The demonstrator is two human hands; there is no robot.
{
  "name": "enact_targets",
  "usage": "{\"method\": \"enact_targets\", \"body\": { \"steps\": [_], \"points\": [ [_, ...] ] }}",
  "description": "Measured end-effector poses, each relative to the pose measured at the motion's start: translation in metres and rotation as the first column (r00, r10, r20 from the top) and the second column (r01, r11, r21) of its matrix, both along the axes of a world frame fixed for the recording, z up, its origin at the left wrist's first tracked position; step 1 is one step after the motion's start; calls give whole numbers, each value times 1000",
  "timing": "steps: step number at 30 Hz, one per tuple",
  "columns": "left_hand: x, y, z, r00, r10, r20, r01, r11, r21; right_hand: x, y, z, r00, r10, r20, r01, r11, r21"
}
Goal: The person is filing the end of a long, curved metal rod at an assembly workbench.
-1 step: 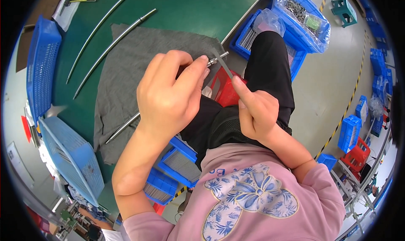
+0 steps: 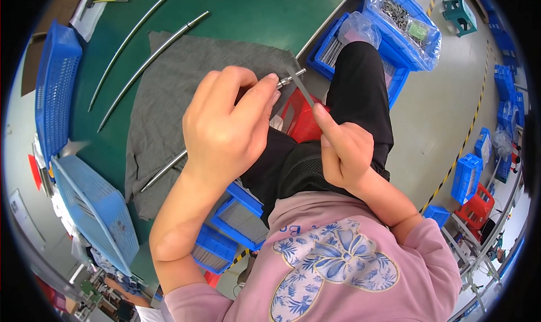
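My left hand (image 2: 225, 119) is closed around a slim metal rod (image 2: 163, 171). Its stepped, shiny end sticks out past my thumb and fingertips, while the middle is hidden by the hand. In my right hand (image 2: 345, 147) is a thin, flat grey file (image 2: 302, 89), with the index finger stretched along it. The blade lies crosswise against the rod's tip, near the table edge. Beneath my left hand a dark grey cloth (image 2: 163, 96) covers part of the green table (image 2: 248, 18). Two curved metal rods, one thicker (image 2: 152, 63) and one thinner (image 2: 127, 43), rest at the far left.
Blue baskets (image 2: 56, 91) line the table's left side. To the right of the table, blue bins hold metal parts, some in a plastic-lined bin (image 2: 403, 18). More bins of rods (image 2: 242, 218) stand below the table edge. A red stool (image 2: 304, 119) shows near my legs.
My right hand and the file have shifted very slightly to the right along the rod's tip. The left hand and the rod stay in place.
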State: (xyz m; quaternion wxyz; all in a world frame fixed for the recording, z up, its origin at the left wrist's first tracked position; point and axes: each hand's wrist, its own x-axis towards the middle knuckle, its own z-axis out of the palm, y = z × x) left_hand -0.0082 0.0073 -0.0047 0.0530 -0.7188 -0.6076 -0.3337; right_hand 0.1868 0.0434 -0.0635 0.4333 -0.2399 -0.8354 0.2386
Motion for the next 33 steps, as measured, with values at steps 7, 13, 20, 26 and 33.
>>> {"method": "enact_targets", "body": {
  "steps": [7, 13, 20, 26, 33],
  "points": [
    [-1, 1, 0, 1000, -7, 26, 7, 1000, -7, 12, -8, -10, 1000, 16, 2, -16, 1000, 11],
    [-1, 2, -1, 999, -9, 47, 9, 1000, -4, 12, -7, -10, 999, 24, 22, -24, 1000, 11],
    [-2, 2, -3, 994, -29, 110, 30, 1000, -6, 11, -8, -6, 1000, 14, 16, -14, 1000, -10],
    [-2, 2, -2, 990, -29, 135, 32, 999, -19, 11, -5, -7, 999, 32, 30, -32, 999, 3],
    [-1, 6, 0, 991, -43, 127, 44, 999, 0, 4, 2, 2, 998, 6, 65, -8, 999, 42]
  ]
}}
